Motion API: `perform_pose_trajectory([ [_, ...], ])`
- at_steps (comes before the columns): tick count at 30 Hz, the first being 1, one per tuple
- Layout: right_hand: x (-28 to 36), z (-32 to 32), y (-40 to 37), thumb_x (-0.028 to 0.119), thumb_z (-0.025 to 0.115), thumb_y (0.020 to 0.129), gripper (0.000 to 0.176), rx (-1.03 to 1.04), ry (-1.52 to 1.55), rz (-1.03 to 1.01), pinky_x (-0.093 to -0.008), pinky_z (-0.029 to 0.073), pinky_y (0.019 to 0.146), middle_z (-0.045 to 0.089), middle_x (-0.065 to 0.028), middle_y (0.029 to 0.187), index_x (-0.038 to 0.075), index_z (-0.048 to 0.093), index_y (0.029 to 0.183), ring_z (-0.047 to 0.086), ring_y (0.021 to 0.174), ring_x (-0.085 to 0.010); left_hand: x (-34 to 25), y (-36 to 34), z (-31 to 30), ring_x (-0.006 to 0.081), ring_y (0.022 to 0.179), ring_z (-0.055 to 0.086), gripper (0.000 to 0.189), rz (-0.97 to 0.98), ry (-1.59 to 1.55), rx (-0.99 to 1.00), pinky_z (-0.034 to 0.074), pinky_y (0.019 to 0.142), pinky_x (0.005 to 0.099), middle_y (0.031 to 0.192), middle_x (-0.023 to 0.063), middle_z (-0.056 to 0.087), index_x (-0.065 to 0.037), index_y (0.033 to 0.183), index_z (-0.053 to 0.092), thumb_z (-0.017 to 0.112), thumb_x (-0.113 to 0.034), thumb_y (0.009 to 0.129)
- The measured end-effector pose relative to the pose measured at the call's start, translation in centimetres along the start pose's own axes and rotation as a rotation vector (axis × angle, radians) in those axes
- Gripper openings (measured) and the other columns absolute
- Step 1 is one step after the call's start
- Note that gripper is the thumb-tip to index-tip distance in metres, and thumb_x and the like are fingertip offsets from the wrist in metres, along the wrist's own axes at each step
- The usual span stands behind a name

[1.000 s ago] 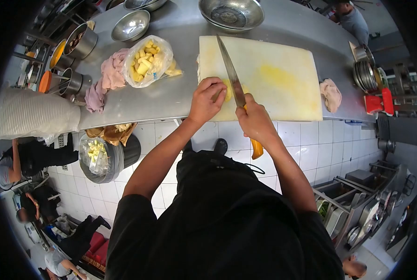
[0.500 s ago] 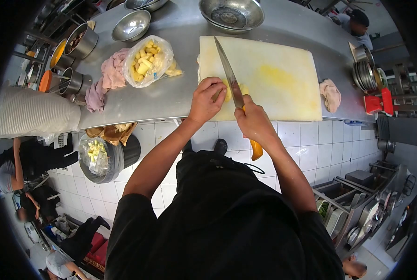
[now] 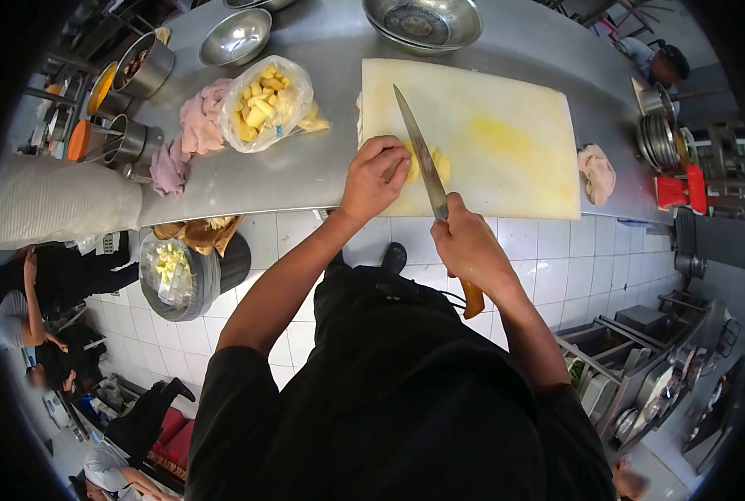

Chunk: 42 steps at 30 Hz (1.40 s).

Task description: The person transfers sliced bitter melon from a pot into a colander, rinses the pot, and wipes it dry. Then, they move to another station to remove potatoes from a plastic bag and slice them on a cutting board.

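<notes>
My right hand (image 3: 472,242) is wrapped around the yellow handle of a long kitchen knife (image 3: 422,149), its blade pointing away over the white cutting board (image 3: 514,92). Left of the blade, my left hand (image 3: 376,177) has its fingers curled, fingertips pressed on a pale yellow piece of food right beside the steel. Cut yellow slices (image 3: 443,167) lie just right of the blade. My fingers partly cover the piece, and its kind does not show. An open clear plastic bag (image 3: 293,113) of peeled yellow chunks (image 3: 260,110) stands left of the board.
Metal bowls (image 3: 422,23) stand behind the board. Pink cloths (image 3: 201,121) lie left of the bag, another cloth (image 3: 596,174) at the board's right. Below the steel counter (image 3: 305,188) is a lined bin (image 3: 172,280). Several people are around the edges of view.
The knife has shifted slightly right and toward me with my right hand. More of the yellow slices shows right of the blade. My left hand stays nearly in place.
</notes>
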State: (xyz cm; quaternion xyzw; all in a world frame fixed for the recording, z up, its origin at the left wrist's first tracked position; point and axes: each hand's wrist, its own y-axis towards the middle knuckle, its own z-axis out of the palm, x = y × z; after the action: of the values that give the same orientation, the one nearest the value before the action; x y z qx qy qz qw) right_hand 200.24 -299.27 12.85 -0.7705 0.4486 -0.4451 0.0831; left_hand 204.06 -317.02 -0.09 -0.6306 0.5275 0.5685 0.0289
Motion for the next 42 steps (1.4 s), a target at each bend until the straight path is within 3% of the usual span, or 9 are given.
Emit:
perform_pose_trajectory([
  [12, -1.9, 3.0, 7.0, 0.015, 0.048, 0.094, 0.033, -0.107, 0.021, -0.084, -0.0548, 0.052, 0.08, 0.065, -0.0343, 0.081, -0.01, 0.045, 0.115, 0.066, 0.08, -0.0493, 0.2, 0.0, 0.0, 0.0282, 0.091, 0.065, 0.01, -0.009, -0.019, 0.01, 0.054, 0.08, 0.0361, 0.1, 0.0092, 0.066, -0.002, 0.089, 0.071, 0.073, 0.0, 0.08],
  [15, -0.9, 2.3, 6.3, 0.015, 0.047, 0.097, 0.028, -0.047, 0.104, -0.012, -0.04, 0.054, 0.049, 0.062, -0.021, 0.074, -0.006, 0.043, 0.115, 0.062, 0.049, -0.0284, 0.3, -0.2, -0.1, 0.0272, 0.091, 0.066, 0.011, -0.006, -0.014, 0.016, 0.054, 0.081, 0.0346, 0.101, 0.0092, 0.067, -0.002, 0.093, 0.071, 0.073, -0.001, 0.082],
  [18, -1.2, 2.3, 6.2, 0.016, 0.047, 0.097, 0.028, -0.05, 0.101, -0.008, -0.0397, 0.054, 0.049, 0.062, -0.0191, 0.073, -0.006, 0.044, 0.116, 0.062, 0.049, -0.0273, 0.3, -0.2, -0.1, 0.0267, 0.091, 0.066, 0.012, 0.006, -0.017, 0.01, 0.053, 0.081, 0.0336, 0.102, 0.009, 0.067, -0.001, 0.095, 0.071, 0.073, -0.001, 0.083],
  [21, -0.8, 1.8, 5.3, 0.016, 0.047, 0.094, 0.03, -0.073, 0.073, 0.0, -0.0515, 0.053, 0.072, 0.066, -0.0296, 0.075, -0.007, 0.047, 0.114, 0.068, 0.07, -0.044, 0.1, -0.1, -0.3, 0.0267, 0.091, 0.066, 0.011, 0.003, -0.012, 0.007, 0.053, 0.081, 0.0333, 0.102, 0.0091, 0.067, -0.001, 0.095, 0.071, 0.072, -0.001, 0.084],
  [27, -0.7, 1.1, 4.0, 0.016, 0.048, 0.095, 0.028, -0.124, 0.041, -0.071, -0.0554, 0.049, 0.082, 0.066, -0.034, 0.085, -0.006, 0.047, 0.112, 0.064, 0.086, -0.051, 0.1, -0.2, -0.2, 0.0266, 0.09, 0.067, 0.012, -0.015, -0.008, 0.012, 0.053, 0.08, 0.0327, 0.101, 0.0094, 0.067, -0.001, 0.095, 0.071, 0.072, 0.0, 0.084],
  [30, -1.2, 1.3, 4.1, 0.017, 0.047, 0.098, 0.027, -0.131, 0.017, -0.118, -0.0408, 0.053, 0.05, 0.061, -0.019, 0.07, -0.005, 0.045, 0.113, 0.062, 0.049, -0.0279, 0.2, -0.2, -0.1, 0.0264, 0.09, 0.067, 0.012, -0.014, -0.003, 0.011, 0.053, 0.08, 0.0327, 0.101, 0.0094, 0.067, -0.001, 0.095, 0.071, 0.072, 0.0, 0.083],
  [36, -1.4, 1.4, 4.3, 0.017, 0.047, 0.098, 0.025, -0.133, 0.007, -0.132, -0.0411, 0.053, 0.05, 0.062, -0.02, 0.07, -0.005, 0.044, 0.11, 0.062, 0.049, -0.0288, 0.0, -0.2, -0.2, 0.0264, 0.091, 0.067, 0.012, -0.025, 0.003, 0.005, 0.053, 0.08, 0.0328, 0.101, 0.0094, 0.067, -0.001, 0.094, 0.071, 0.072, -0.001, 0.083],
  [39, -1.5, 1.5, 4.4, 0.016, 0.046, 0.098, 0.023, -0.137, -0.004, -0.137, -0.0415, 0.052, 0.05, 0.062, -0.02, 0.07, -0.004, 0.043, 0.109, 0.062, 0.049, -0.029, 0.0, -0.2, -0.2, 0.0265, 0.091, 0.067, 0.011, -0.03, 0.001, 0.007, 0.053, 0.081, 0.0329, 0.101, 0.0093, 0.068, -0.001, 0.094, 0.071, 0.072, -0.001, 0.083],
  [42, -0.6, 1.1, 4.1, 0.014, 0.049, 0.094, 0.028, -0.104, 0.015, -0.086, -0.0563, 0.049, 0.085, 0.065, -0.0356, 0.085, -0.008, 0.046, 0.111, 0.065, 0.088, -0.0513, 0.0, -0.2, -0.2, 0.0266, 0.091, 0.067, 0.012, -0.026, 0.002, 0.008, 0.053, 0.081, 0.033, 0.101, 0.0093, 0.068, -0.001, 0.094, 0.071, 0.072, -0.001, 0.083],
])
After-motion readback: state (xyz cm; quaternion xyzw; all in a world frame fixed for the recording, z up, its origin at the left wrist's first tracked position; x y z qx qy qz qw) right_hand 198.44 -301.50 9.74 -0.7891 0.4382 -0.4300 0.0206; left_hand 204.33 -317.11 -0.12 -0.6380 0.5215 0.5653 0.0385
